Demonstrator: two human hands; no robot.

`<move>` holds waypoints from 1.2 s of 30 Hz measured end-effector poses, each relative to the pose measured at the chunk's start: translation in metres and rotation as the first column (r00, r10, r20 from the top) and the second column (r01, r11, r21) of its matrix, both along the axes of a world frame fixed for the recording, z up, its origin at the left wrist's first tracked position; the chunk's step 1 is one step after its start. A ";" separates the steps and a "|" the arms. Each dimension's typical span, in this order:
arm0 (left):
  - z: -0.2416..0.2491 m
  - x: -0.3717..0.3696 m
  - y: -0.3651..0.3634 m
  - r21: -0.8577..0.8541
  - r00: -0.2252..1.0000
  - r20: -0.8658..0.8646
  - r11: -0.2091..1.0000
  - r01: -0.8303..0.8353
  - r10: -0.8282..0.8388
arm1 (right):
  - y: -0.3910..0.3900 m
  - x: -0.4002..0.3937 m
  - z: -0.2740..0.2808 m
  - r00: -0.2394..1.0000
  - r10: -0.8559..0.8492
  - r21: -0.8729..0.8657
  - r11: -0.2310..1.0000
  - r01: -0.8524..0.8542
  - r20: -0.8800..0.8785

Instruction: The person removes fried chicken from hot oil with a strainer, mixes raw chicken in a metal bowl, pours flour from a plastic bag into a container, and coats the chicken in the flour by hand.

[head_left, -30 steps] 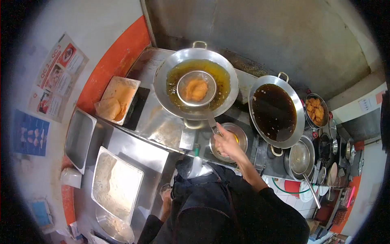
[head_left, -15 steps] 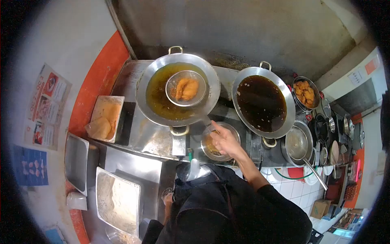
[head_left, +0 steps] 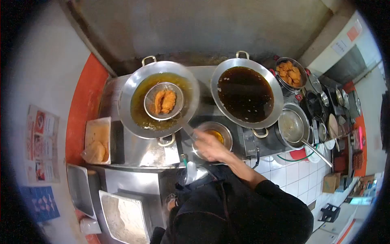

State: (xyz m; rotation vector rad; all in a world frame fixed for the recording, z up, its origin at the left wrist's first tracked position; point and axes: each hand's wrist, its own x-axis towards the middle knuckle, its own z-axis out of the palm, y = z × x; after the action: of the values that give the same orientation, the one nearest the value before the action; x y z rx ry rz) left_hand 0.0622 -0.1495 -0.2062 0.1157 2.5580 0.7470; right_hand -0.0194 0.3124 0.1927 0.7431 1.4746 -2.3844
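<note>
My right hand [head_left: 211, 145] is closed round the handle of a wire-mesh strainer [head_left: 153, 116], its fingers slightly blurred. Fried pieces that look like chicken [head_left: 166, 101] lie in the mesh, which overlaps the yellowish oil of the left wok [head_left: 125, 120]. Below my right hand, a metal bowl [head_left: 228, 136] has some oily yellow liquid in it. My left hand [head_left: 171, 202] shows only in part, low beside my dark clothing, with its fingers mostly hidden.
A second wok [head_left: 276, 91] of dark oil stands to the right. Beyond it are a basket of fried pieces [head_left: 289, 75] and a long-handled strainer on a pot [head_left: 293, 124]. At left sit a tray with a plastic bag [head_left: 96, 150] and a floury tray [head_left: 124, 217].
The view has turned, so the woks appear further left and the right one higher. My right hand still holds the strainer over the left wok, and the fried pieces have shifted slightly in the mesh.
</note>
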 end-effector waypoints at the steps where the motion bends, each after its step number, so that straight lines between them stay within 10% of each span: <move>1: 0.007 -0.002 0.003 -0.008 1.000 -0.002 1.000 0.009 -0.009 | -0.008 0.002 -0.011 1.000 0.023 0.117 0.993 -0.021 -0.018; 4: 0.005 -0.010 0.009 -0.016 0.999 0.010 0.998 0.054 -0.054 | -0.027 -0.002 -0.014 0.994 0.015 0.254 0.967 0.012 -0.105; 14: 0.012 -0.039 0.036 -0.041 0.988 0.008 0.987 0.154 -0.153 | 0.014 0.021 0.002 0.996 -0.043 -0.078 0.996 0.036 -0.082; 26: 0.023 -0.052 0.095 -0.076 0.976 -0.003 0.973 0.217 -0.218 | 0.218 0.130 0.077 0.704 -0.685 -0.140 0.728 0.671 -0.186; 30: 0.026 -0.049 0.118 -0.080 0.978 -0.010 0.976 0.205 -0.206 | 0.350 0.162 0.025 0.662 -0.707 0.552 0.459 0.696 -0.247; 36: 0.033 -0.040 0.148 -0.112 0.985 -0.010 0.979 0.170 -0.172 | 0.572 0.193 -0.038 0.686 -0.706 0.853 0.239 0.463 -0.174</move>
State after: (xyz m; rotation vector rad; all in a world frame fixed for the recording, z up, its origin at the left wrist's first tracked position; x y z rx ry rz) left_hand 0.0219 -0.0011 -0.1730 0.3035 2.5618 0.5402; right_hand 0.1734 0.8843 0.1552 2.1073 2.6184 -1.5443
